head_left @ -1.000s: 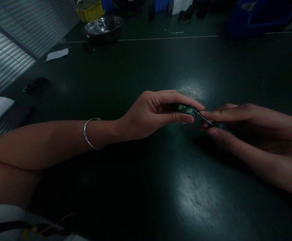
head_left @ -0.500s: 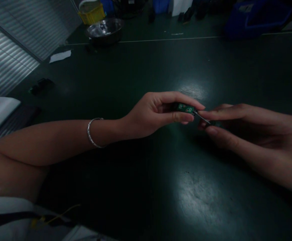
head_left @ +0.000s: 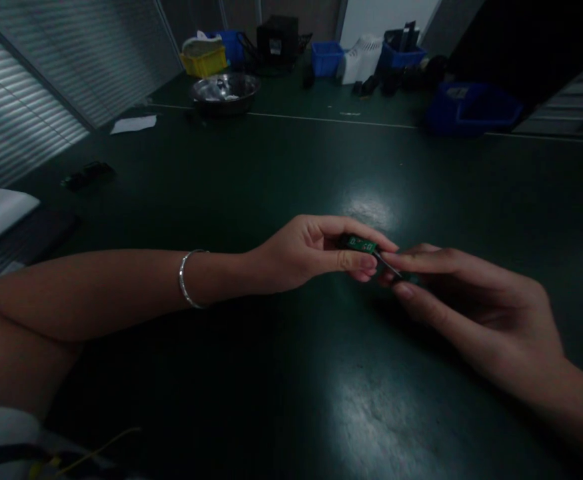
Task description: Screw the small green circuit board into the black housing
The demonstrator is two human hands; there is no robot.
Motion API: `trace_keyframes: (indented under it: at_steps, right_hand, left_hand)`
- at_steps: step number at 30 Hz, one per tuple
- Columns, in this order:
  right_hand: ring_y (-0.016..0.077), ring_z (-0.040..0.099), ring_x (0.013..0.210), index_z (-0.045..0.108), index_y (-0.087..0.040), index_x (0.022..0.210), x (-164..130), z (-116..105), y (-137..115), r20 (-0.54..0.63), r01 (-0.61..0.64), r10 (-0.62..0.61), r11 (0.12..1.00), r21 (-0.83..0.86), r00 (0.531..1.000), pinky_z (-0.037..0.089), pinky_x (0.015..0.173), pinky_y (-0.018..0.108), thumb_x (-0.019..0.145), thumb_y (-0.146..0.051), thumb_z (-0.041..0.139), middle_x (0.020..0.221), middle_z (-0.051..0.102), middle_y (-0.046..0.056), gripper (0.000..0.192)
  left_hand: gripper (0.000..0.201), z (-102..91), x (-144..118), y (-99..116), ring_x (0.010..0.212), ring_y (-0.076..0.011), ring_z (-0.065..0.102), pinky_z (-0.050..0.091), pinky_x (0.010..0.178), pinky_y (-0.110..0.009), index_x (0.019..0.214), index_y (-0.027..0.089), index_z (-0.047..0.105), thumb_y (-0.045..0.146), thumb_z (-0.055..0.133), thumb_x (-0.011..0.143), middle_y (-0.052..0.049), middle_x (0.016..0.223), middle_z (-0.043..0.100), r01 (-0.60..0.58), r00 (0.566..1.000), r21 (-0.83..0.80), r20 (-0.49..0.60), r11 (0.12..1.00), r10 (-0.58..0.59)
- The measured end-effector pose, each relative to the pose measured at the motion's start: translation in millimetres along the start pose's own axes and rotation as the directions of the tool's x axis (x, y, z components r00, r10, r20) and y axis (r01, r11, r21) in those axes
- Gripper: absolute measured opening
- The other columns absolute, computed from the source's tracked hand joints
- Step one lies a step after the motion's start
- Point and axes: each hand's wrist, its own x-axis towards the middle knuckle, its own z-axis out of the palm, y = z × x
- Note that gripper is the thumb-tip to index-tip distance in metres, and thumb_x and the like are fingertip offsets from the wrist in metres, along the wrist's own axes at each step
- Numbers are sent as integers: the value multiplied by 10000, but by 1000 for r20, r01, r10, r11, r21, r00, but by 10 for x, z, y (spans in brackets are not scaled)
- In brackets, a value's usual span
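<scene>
Between the thumb and fingers of my left hand point(head_left: 321, 255) is a small green circuit board point(head_left: 361, 244) with pale printed marks, its far end hidden in the palm. My right hand point(head_left: 476, 300) pinches a small dark part with a thin metal edge point(head_left: 390, 265), which lies against the right end of the board. The fingertips of both hands nearly meet there. How the two pieces join is too dark and small to make out. A silver bangle point(head_left: 183, 279) circles my left wrist.
A dark green table point(head_left: 251, 180) spreads beneath my hands. Towards the back stand a metal bowl point(head_left: 225, 95), a yellow basket point(head_left: 204, 63) and blue bins point(head_left: 471, 113). On the left lie a white paper point(head_left: 134, 125) and a small dark part point(head_left: 87, 175).
The camera view has tilted up, so more of the table's back shows and my hands appear slightly lower. Both hands keep their hold, with the two pieces in nearly the same position against each other.
</scene>
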Motion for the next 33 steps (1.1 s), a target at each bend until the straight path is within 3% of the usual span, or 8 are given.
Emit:
trace_keyframes:
  at_steps: [7,12,15,22,27,29,33]
  right_hand:
    - [189,685,881,639,-337,1145,-18,-47,15,-61,-38,34,997,-67,998,595,751,290,829,-194,651,1032,698,5,347]
    - [183,680,865,654,-320,1107,18,-44,34,26,-47,50,996,-78,998,582,730,268,859,-219,615,977,703,14,272]
    - [183,672,865,656,-330,1109,15,-42,37,32,-34,37,996,-88,999,567,679,254,855,-220,619,985,703,12,280]
    - [189,659,878,631,-335,1170,24,-16,36,60,-13,19,995,-97,998,546,695,275,871,-205,593,998,691,22,328]
    - [173,656,840,608,-316,1201,25,-10,49,114,-10,22,994,-104,993,537,687,272,883,-196,578,958,673,22,341]
    - [182,661,847,609,-315,1194,15,-16,53,123,2,13,992,-125,992,541,690,281,880,-191,578,956,674,24,338]
    - [193,665,854,597,-310,1185,-7,-33,49,81,35,-21,983,-179,996,554,696,289,868,-185,582,998,677,31,342]
  left_hand:
    - [253,7,19,-28,938,-155,661,498,905,-316,1041,130,649,96,663,790,-64,996,684,-40,999,-60,-8,997,40]
    - [389,31,11,-38,877,-167,688,530,834,-324,1045,165,506,20,692,735,-41,921,674,4,996,-86,-89,996,-12]
    - [361,37,8,-20,829,-169,708,555,812,-340,972,172,452,23,689,745,-30,901,673,31,990,-143,-134,989,-51]
    - [351,36,8,-13,960,-199,684,550,882,-353,1155,137,572,89,632,813,-136,1228,615,-25,989,-87,-149,996,12]
    - [502,35,15,-51,1130,-218,608,475,995,-362,1262,153,566,70,667,778,-117,1195,649,-51,998,-74,-37,996,49]
    - [420,24,25,-44,1099,-206,619,489,968,-332,1178,150,633,88,687,766,-104,1178,651,-82,994,-5,-67,997,82]
    - [251,0,38,5,838,-141,669,545,818,-284,1066,138,687,136,636,820,-84,1031,694,-76,985,155,-145,985,99]
